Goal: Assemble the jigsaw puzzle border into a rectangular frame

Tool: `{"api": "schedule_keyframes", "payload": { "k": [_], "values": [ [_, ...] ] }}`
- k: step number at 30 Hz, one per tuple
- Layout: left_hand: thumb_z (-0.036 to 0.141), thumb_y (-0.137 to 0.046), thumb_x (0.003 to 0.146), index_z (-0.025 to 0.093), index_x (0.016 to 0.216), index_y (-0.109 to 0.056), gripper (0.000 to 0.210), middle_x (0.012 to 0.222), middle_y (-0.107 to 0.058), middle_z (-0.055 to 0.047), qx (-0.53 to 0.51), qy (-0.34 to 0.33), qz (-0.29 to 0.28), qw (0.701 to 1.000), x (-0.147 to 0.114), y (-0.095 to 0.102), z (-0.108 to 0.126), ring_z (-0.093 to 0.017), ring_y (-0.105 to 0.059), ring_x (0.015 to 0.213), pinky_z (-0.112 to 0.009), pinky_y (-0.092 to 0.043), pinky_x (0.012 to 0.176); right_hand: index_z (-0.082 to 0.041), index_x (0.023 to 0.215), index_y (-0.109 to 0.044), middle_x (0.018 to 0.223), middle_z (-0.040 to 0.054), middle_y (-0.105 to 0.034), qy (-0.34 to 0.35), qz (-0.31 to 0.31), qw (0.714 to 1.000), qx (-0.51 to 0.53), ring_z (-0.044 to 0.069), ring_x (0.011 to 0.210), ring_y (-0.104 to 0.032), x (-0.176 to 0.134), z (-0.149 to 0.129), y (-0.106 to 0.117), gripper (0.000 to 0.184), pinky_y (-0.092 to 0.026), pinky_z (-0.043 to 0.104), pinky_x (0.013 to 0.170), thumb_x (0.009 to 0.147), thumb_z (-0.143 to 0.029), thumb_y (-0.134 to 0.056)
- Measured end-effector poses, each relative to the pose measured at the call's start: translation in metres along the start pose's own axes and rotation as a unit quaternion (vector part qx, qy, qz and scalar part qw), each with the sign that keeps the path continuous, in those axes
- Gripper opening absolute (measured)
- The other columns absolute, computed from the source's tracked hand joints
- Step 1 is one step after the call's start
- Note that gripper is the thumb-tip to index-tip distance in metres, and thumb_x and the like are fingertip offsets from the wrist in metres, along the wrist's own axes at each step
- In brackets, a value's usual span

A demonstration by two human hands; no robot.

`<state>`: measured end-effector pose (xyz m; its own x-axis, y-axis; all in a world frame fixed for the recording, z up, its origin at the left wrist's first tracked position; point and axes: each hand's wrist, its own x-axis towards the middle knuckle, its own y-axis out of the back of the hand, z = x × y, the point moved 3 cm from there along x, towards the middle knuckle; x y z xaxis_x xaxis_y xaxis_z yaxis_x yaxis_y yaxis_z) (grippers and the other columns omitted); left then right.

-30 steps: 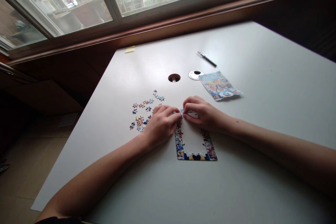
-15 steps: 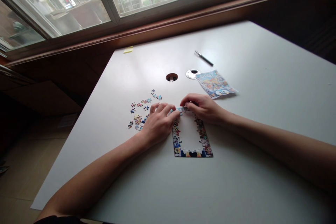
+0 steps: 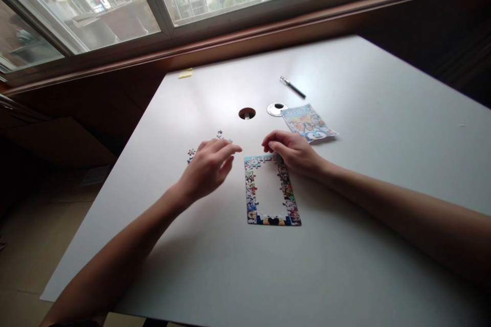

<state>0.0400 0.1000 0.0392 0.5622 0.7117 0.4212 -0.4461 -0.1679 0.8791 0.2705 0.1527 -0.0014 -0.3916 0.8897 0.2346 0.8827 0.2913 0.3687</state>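
Note:
A jigsaw puzzle border (image 3: 251,194) lies flat on the white table, its pieces joined in a rectangle around a bare middle. Left of it, my left hand (image 3: 209,168) hovers over loose jigsaw pieces (image 3: 191,153), fingers stretched and thumb apart, with nothing seen in it. The hand hides most of that pile. At the border's top right corner rests my right hand (image 3: 291,150), fingers curled and thumb against the index finger. Whatever it may hold is hidden.
Behind my right hand lies a colourful picture sheet (image 3: 310,121), touching a round metal cable cover (image 3: 276,109). A dark pen (image 3: 293,87) lies farther back. An open cable hole (image 3: 247,113) and a yellow sticky note (image 3: 185,73) are on the table (image 3: 345,255), below a window.
My left hand has left the border's top left corner and moved left over the loose pieces, opening its fingers. My right hand stays by the top right corner. The view has shifted slightly.

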Motion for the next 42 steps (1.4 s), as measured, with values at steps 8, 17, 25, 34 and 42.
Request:
{"api": "schedule_keyframes", "payload": {
  "k": [8, 17, 25, 34, 42],
  "values": [
    [0.036, -0.063, 0.095, 0.019, 0.073, -0.065, 0.028, 0.066, -0.064, 0.0, -0.005, 0.132, 0.1, 0.986, -0.058, 0.028, -0.066, -0.013, -0.058, 0.061, -0.028, -0.048, 0.062, -0.02, 0.091, -0.066, 0.081, 0.0036, -0.069, -0.004, -0.001, 1.0, 0.011, 0.018, 0.078, -0.065, 0.001, 0.002, 0.0, 0.016, -0.051, 0.037, 0.076, 0.092, -0.028, -0.052],
    [0.027, -0.069, 0.087, 0.022, 0.096, -0.07, 0.01, 0.103, -0.071, -0.006, 0.017, 0.015, -0.008, 1.0, -0.058, 0.014, -0.04, -0.024, -0.06, 0.102, -0.041, -0.047, 0.094, -0.021, 0.092, -0.066, 0.082, 0.0033, -0.069, -0.012, -0.006, 1.0, 0.016, 0.018, 0.079, -0.065, 0.0, 0.005, 0.0, 0.016, -0.051, 0.037, 0.076, 0.092, -0.028, -0.052],
    [0.023, -0.069, 0.089, 0.028, 0.105, -0.073, 0.018, 0.108, -0.071, -0.003, 0.032, -0.02, -0.033, 0.999, -0.064, 0.007, -0.03, -0.024, -0.058, 0.109, -0.042, -0.042, 0.098, -0.022, 0.091, -0.067, 0.081, 0.0031, -0.069, -0.01, -0.011, 1.0, 0.004, 0.019, 0.079, -0.064, 0.0, 0.004, 0.001, 0.016, -0.052, 0.039, 0.077, 0.093, -0.029, -0.053],
    [0.027, -0.069, 0.092, 0.026, 0.101, -0.07, 0.008, 0.11, -0.072, -0.003, 0.028, -0.041, -0.017, 0.999, -0.066, 0.0, -0.031, -0.022, -0.059, 0.108, -0.039, -0.04, 0.097, -0.022, 0.09, -0.066, 0.082, 0.0037, -0.069, -0.014, -0.012, 1.0, -0.004, 0.02, 0.078, -0.064, 0.0, 0.002, 0.001, 0.016, -0.051, 0.04, 0.078, 0.092, -0.031, -0.052],
    [0.04, -0.078, 0.085, 0.023, 0.085, -0.066, 0.021, 0.098, -0.073, -0.001, -0.017, -0.041, -0.019, 0.999, -0.064, 0.004, -0.025, -0.021, -0.061, 0.102, -0.038, -0.038, 0.095, -0.022, 0.091, -0.067, 0.082, 0.004, -0.069, -0.018, -0.011, 1.0, -0.003, 0.019, 0.079, -0.064, -0.001, 0.002, 0.001, 0.017, -0.051, 0.04, 0.078, 0.092, -0.031, -0.053]
  ]
}}
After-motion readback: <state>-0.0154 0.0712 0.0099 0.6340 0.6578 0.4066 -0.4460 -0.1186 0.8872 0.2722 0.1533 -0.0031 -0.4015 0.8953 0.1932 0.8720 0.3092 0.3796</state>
